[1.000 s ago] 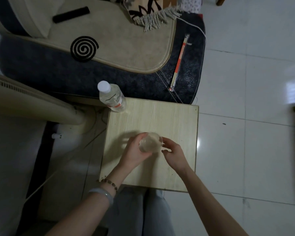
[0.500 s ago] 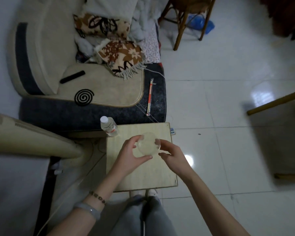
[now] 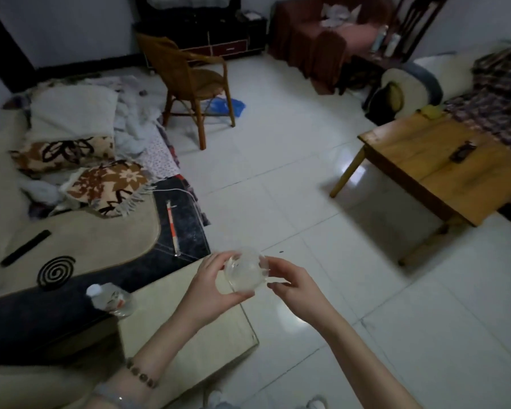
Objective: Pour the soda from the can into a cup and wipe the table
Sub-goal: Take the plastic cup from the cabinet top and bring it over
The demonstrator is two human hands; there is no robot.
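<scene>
While we hold the clear cup [image 3: 245, 273] lifted above the far right corner of the small surface [image 3: 207, 343], left hand [image 3: 210, 293] fingers wrapped around its near side and right hand [image 3: 289, 286] fingers pinching the rim, we should keep it level and set it down before pouring. No soda can visible; only a plastic bottle [image 3: 110, 299] stands at the surface's far left corner. Versus half a second ago, the cup sits higher and the view has tilted up, showing the wicker chair [image 3: 189, 81] and wooden table [image 3: 443, 166].
</scene>
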